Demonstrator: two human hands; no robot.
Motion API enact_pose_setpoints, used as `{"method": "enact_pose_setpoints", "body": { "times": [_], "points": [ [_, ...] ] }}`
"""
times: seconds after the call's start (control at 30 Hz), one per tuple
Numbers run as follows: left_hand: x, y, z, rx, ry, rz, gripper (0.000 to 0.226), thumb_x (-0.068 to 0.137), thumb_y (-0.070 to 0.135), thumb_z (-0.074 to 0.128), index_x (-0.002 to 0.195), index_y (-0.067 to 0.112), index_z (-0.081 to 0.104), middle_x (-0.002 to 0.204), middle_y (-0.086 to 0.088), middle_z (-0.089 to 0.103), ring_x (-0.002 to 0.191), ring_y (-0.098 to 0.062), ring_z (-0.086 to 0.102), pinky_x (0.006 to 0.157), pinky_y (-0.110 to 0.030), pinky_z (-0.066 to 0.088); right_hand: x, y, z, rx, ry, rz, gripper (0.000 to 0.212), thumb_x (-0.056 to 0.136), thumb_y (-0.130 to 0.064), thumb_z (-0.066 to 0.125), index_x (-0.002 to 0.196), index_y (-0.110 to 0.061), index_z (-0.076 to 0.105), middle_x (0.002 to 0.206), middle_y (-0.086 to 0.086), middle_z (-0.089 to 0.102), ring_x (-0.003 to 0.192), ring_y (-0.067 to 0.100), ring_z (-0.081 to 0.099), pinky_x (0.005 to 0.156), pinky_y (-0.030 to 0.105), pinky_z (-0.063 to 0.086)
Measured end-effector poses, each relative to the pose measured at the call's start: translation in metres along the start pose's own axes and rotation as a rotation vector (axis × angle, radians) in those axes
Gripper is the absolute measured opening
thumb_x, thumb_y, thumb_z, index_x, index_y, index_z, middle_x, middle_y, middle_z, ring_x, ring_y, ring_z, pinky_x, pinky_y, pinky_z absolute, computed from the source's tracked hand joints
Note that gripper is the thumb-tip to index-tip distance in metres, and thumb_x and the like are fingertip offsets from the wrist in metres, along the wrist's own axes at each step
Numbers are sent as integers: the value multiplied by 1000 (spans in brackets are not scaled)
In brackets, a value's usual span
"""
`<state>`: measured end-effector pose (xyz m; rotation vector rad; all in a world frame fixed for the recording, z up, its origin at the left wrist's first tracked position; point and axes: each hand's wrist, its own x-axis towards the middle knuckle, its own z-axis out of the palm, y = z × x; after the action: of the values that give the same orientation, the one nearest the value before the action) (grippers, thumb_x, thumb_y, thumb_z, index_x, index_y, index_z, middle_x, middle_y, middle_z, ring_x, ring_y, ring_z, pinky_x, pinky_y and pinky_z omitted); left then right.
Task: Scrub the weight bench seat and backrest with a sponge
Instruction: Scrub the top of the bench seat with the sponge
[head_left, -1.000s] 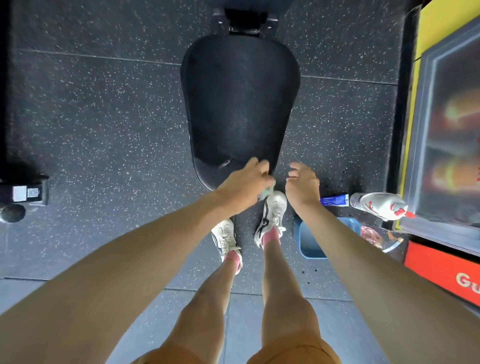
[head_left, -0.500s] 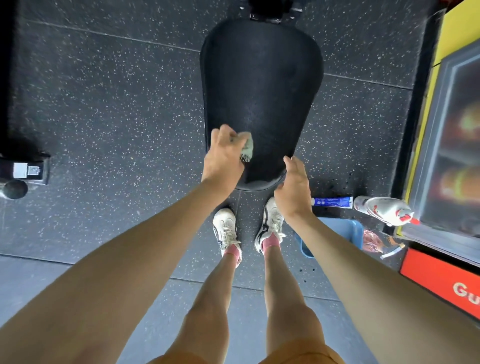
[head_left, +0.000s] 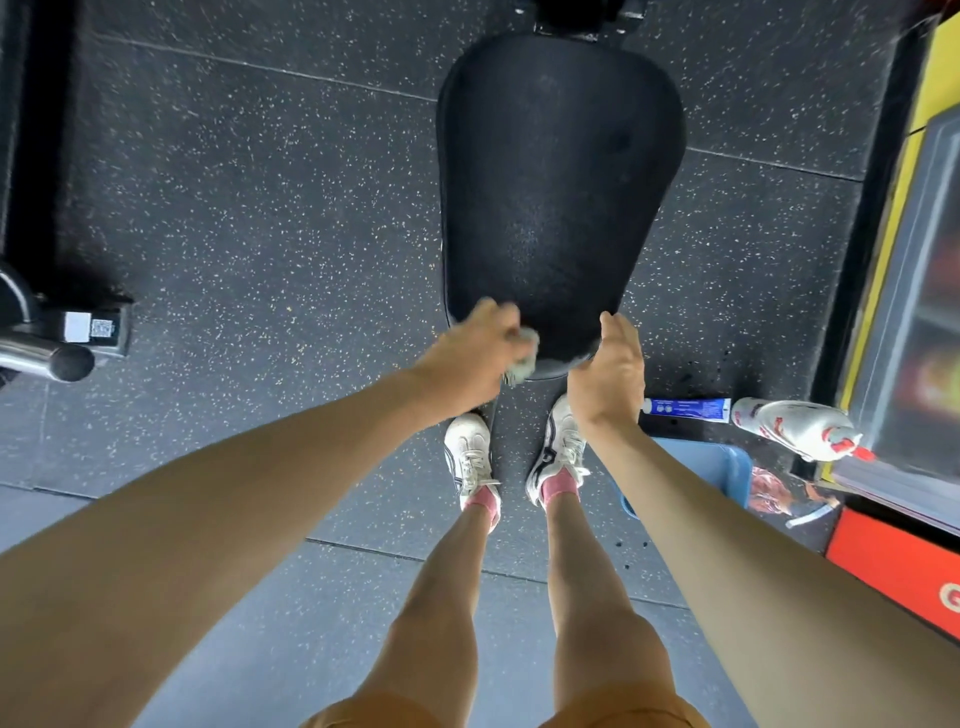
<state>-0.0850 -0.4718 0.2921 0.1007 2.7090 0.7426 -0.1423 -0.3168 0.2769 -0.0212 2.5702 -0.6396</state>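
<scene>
The black padded bench seat (head_left: 556, 171) stretches away from me over the speckled floor, its narrow end nearest my feet. My left hand (head_left: 475, 358) grips a pale green sponge (head_left: 522, 358) against the seat's near left edge; the sponge is mostly hidden under the fingers and blurred. My right hand (head_left: 610, 369) rests against the seat's near right edge with its fingers fairly straight. The backrest is out of view.
A blue basin (head_left: 727, 467) sits by my right foot, with a blue and white tube (head_left: 685, 408) and a white spray bottle (head_left: 795, 423) beyond it. A yellow-framed machine (head_left: 914, 291) lines the right side. A chrome bar end (head_left: 47, 358) protrudes at left.
My left hand has drawn the sponge back down the seat from its middle left edge to the near end. My right hand stays at the near right edge.
</scene>
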Motion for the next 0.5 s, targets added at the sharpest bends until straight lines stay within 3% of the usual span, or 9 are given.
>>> {"method": "enact_pose_setpoints", "body": {
  "times": [0.03,0.07,0.17,0.2,0.3,0.37,0.47,0.5],
  "points": [
    [-4,2,0,19,-65,98,45,78,-7,59,119,13,60,105,-8,47,100,-20,41,71,-33,51,0,1,0,2,1,-7,53,89,3,47,142,-3,39,147,6,38,132,23,40,102,36,39],
    [-3,1,-1,-2,-46,64,47,77,-8,60,120,12,60,105,-9,49,99,-22,43,70,-35,52,-1,2,0,6,-2,-13,54,89,4,47,142,-3,39,146,7,39,132,24,40,102,37,39],
    [1,-10,-1,-154,260,-417,48,77,-16,56,118,9,62,105,-14,50,96,-27,44,74,-40,54,-2,5,0,9,-12,-14,55,89,6,44,143,-3,37,148,7,37,133,23,40,104,35,38],
    [1,-8,-1,-133,262,-465,48,78,-16,55,117,9,62,106,-14,49,97,-27,43,76,-40,53,-2,5,0,3,-11,-19,56,89,7,44,143,-3,37,148,7,36,133,23,39,104,35,38],
    [-5,1,4,-117,34,-146,46,80,-5,60,122,14,60,108,-8,47,101,-20,39,84,-34,49,-4,6,0,0,-29,-41,58,88,7,44,144,-2,34,150,8,33,135,23,37,105,34,36],
    [-2,3,-2,-115,0,-41,48,79,-8,60,122,14,62,107,-8,48,101,-20,41,80,-34,49,-5,7,0,8,-26,-41,58,88,8,43,144,-2,34,150,9,33,136,24,36,105,34,36],
    [12,-1,-6,-190,279,-422,52,77,-17,51,119,11,62,109,-12,48,102,-27,41,78,-38,51,-6,8,0,9,-35,-33,60,86,10,41,144,-1,34,151,10,32,137,24,34,106,33,34],
    [14,3,-8,-171,274,-477,51,78,-15,50,119,12,61,111,-10,47,103,-26,39,80,-36,51,-7,8,0,7,-39,-32,60,86,11,41,144,-1,34,151,10,31,138,24,33,107,33,33]
  ]
}}
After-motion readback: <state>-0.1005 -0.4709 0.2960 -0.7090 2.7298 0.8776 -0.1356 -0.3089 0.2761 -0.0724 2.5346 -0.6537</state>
